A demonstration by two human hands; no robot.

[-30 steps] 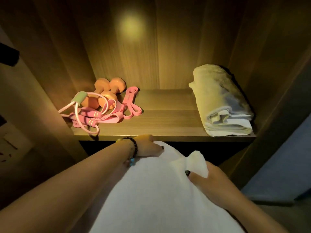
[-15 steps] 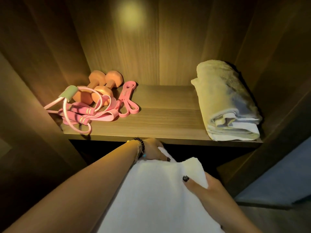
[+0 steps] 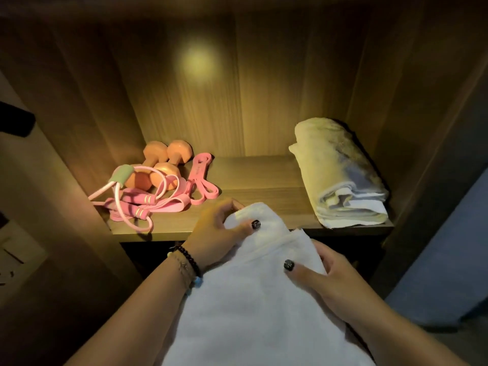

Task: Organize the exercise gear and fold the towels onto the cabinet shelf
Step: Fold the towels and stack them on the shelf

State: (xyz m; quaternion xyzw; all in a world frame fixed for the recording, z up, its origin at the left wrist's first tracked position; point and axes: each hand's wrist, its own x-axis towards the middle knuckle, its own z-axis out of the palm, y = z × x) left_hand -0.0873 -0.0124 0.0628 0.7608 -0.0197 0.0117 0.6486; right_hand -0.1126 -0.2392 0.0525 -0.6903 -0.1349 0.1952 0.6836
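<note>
The left hand (image 3: 216,228) pinches the far corner of a white towel (image 3: 253,307), thumb pressed on top of the cloth and fingers curled beneath its edge, just over the front lip of the wooden cabinet shelf (image 3: 253,178). The right hand (image 3: 324,276) grips the towel's right side a little nearer, thumb lying flat on the top layer and the fingers wrapped under the fold. Both thumbnails are painted dark, and a beaded bracelet (image 3: 188,262) circles the left wrist. The towel hangs from the two hands toward the near edge of the view, its far corner reaching over the shelf front — whether it touches the board cannot be told. On the shelf's right side lies a folded towel (image 3: 340,175), cream on top with white layers showing at its near end. On the left side sit two orange dumbbells (image 3: 161,167) side by side, with a pink resistance band (image 3: 200,180) just to their right and a pink jump rope (image 3: 134,204) tangled in front of them — its loops draped over the nearer dumbbell heads. A round patch of light glows on the cabinet's back panel (image 3: 237,101).
</note>
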